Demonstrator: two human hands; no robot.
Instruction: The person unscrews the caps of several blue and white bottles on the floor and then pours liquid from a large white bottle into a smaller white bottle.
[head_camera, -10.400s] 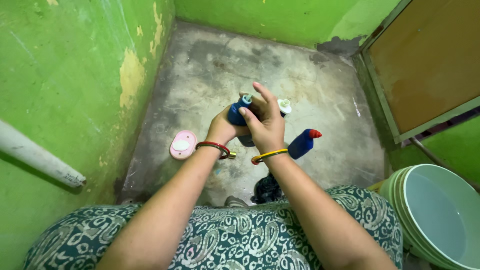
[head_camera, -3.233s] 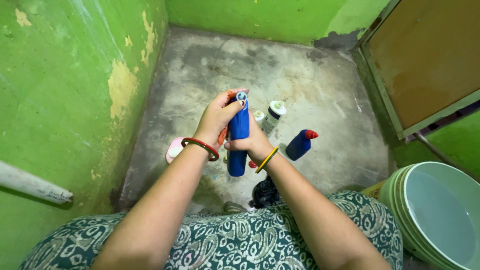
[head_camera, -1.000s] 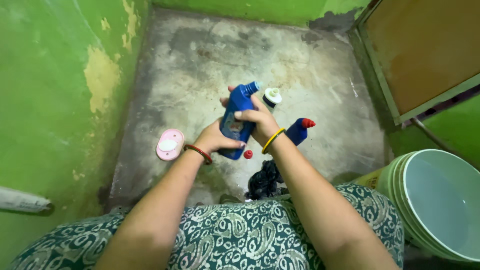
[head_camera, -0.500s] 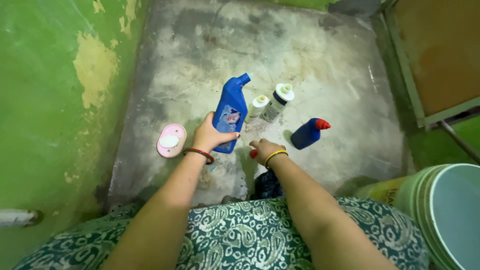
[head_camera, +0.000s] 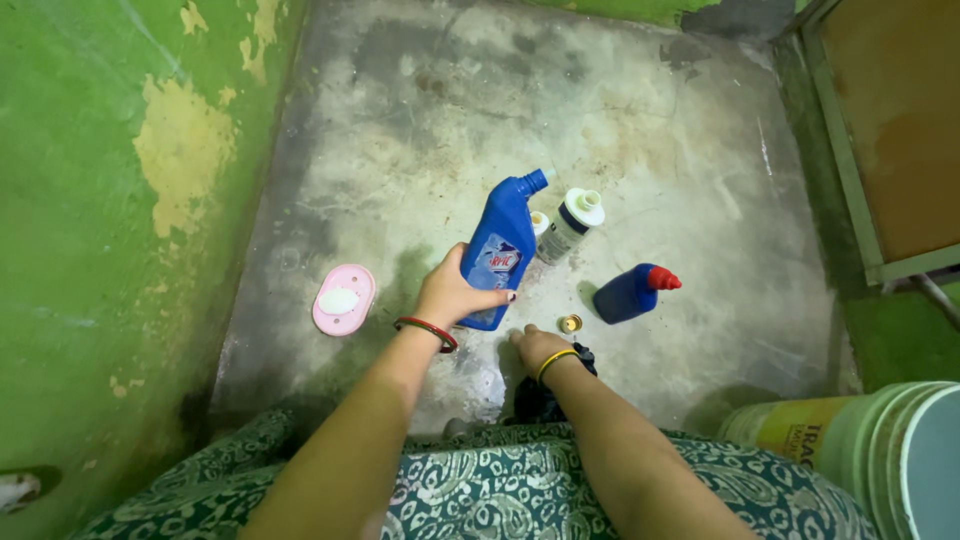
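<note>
The person's left hand (head_camera: 455, 295) grips a tall blue bottle (head_camera: 503, 240) near its base, the fingers (head_camera: 497, 296) wrapped around the lower body. The bottle leans on the concrete floor (head_camera: 640, 120), with its long axis running up and away from the hand, and its angled spout has no cap. The right hand (head_camera: 538, 345) is low on the floor, just beside the bottle's base; the fingers look curled toward the ground, but I cannot tell if they pinch something. A small round cap (head_camera: 570, 323) lies on the floor a little to the right of this hand, so the right hand is the nearer one to it. Behind the blue bottle stands a white bottle (head_camera: 568, 222), nearly touching it, and a shorter blue bottle with a red cap (head_camera: 634, 292) lies tilted farther right. A pink soap dish (head_camera: 342, 299) sits to the left, near the green wall (head_camera: 100, 200). A dark cloth (head_camera: 538, 398) lies under the right wrist. The far part of the floor is open, and stacked buckets (head_camera: 880, 450) stand at the right.
</note>
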